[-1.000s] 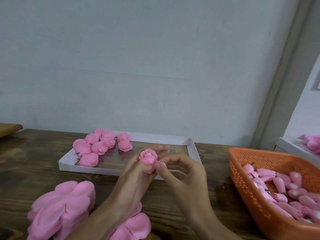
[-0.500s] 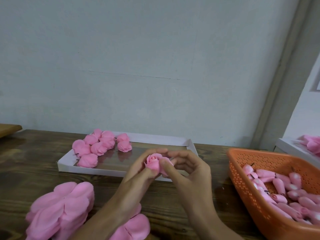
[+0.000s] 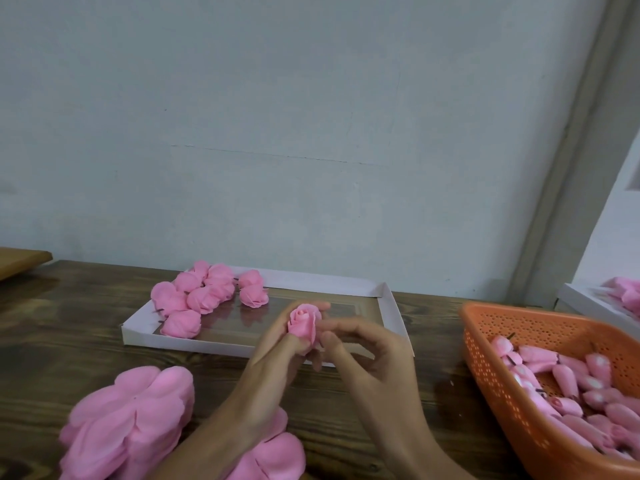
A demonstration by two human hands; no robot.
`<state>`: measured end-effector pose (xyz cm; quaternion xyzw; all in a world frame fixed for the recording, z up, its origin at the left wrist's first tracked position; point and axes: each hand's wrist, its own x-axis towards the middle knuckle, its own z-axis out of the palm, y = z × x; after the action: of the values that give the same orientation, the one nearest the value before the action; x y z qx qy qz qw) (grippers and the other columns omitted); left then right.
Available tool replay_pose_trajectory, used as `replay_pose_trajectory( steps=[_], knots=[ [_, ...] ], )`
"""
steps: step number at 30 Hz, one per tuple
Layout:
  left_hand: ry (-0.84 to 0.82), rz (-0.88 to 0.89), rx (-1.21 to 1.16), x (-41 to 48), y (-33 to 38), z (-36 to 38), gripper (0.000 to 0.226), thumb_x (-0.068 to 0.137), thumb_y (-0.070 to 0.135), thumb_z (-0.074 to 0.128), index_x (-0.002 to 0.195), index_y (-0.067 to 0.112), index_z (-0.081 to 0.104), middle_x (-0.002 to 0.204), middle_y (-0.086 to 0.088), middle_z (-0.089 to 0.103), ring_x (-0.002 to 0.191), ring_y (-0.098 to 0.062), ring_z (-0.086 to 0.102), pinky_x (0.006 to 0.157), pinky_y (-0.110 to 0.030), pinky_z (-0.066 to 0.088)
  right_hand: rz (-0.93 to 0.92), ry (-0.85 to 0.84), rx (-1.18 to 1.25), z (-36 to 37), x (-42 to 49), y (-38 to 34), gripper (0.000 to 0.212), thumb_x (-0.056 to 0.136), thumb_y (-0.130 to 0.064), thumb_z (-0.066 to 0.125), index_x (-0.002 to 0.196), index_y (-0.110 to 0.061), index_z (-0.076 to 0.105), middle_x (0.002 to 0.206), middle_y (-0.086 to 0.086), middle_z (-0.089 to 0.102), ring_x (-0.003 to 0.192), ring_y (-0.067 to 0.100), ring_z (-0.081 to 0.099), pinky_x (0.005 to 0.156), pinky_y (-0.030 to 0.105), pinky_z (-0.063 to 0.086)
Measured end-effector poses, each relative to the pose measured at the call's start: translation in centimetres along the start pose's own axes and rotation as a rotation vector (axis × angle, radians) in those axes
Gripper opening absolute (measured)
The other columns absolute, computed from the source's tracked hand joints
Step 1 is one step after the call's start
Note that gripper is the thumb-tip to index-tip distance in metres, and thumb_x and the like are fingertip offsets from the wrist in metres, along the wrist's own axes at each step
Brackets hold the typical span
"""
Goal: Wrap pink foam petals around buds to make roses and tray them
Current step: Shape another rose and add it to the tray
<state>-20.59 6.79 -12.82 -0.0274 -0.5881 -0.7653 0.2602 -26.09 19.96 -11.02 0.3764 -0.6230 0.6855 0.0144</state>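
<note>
Rose [image 3: 303, 325], nearly wrapped, is gripped by the left hand [image 3: 273, 362] while the right hand [image 3: 367, 355] pinches its petal; several finished roses [image 3: 204, 296] fill one end of the tray [image 3: 388, 306], many buds [image 3: 571, 382] await wrapping

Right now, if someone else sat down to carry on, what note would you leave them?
Hands: the left hand grips a rose in the making, held over the white tray; the right hand pinches its outer petal.
Done: a cluster of finished roses lies at the tray's far left end.
Left: finish this wrap, tray it, then go on. The buds wait in the orange basket on the right, the petal stacks near left.
</note>
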Motion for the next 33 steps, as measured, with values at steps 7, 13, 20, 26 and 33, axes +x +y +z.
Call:
replay_pose_trajectory(
  steps=[7, 13, 20, 26, 33],
  knots=[
    [-0.138, 0.011, 0.182, -0.4, 0.5, -0.2, 0.053, 0.078, 0.001, 0.055, 0.123, 0.028, 0.066, 0.107, 0.004, 0.077, 0.107, -0.008, 0.072, 0.079, -0.019, 0.052, -0.056, 0.037, -0.222, -0.5, 0.4, 0.4, 0.022, 0.079, -0.012, 0.089, 0.087, -0.031, 0.082, 0.084, -0.015, 0.077, 0.082, 0.016, 0.068, 0.063, 0.035, 0.057],
    [-0.152, 0.082, 0.386, -0.5, 0.3, -0.3, 0.049, 0.089, 0.011, 0.069, 0.126, 0.041, 0.056, 0.109, 0.009, 0.071, 0.105, -0.009, 0.068, 0.088, -0.024, 0.054, -0.312, -0.127, -0.507, -2.2, 1.8, -0.4, 0.045, 0.079, -0.019, 0.089, 0.117, -0.036, 0.073, 0.113, -0.018, 0.062, 0.106, 0.013, 0.06, 0.076, 0.017, 0.049],
    [-0.066, 0.164, 0.344, -0.5, -0.3, 0.2, 0.039, 0.093, 0.021, 0.075, 0.123, 0.038, 0.057, 0.117, 0.001, 0.073, 0.111, -0.018, 0.072, 0.088, -0.024, 0.056, -0.385, -0.202, -0.515, -2.9, 2.3, -0.4, 0.027, 0.086, -0.017, 0.085, 0.109, -0.029, 0.082, 0.119, -0.015, 0.068, 0.114, 0.014, 0.064, 0.084, 0.028, 0.056],
    [0.031, 0.143, 0.338, -0.1, -0.2, 0.4, 0.007, 0.097, 0.02, 0.074, 0.095, 0.022, 0.067, 0.084, -0.004, 0.07, 0.08, -0.023, 0.069, 0.068, -0.027, 0.054, -0.379, -0.285, -0.455, -2.7, 2.1, 0.0, 0.021, 0.101, -0.025, 0.069, 0.117, -0.032, 0.079, 0.124, -0.015, 0.064, 0.122, 0.013, 0.06, 0.099, 0.031, 0.05],
    [0.32, -0.021, -0.166, 0.5, 0.3, 0.9, 0.028, 0.089, 0.036, 0.064, 0.066, 0.019, 0.064, 0.069, -0.005, 0.054, 0.061, -0.016, 0.05, 0.062, -0.031, 0.043, 0.036, -0.143, -0.151, 0.1, -0.8, 2.3, 0.037, 0.084, -0.046, 0.075, 0.116, -0.035, 0.062, 0.107, -0.016, 0.072, 0.103, 0.012, 0.071, 0.088, 0.033, 0.059]
  ],
)
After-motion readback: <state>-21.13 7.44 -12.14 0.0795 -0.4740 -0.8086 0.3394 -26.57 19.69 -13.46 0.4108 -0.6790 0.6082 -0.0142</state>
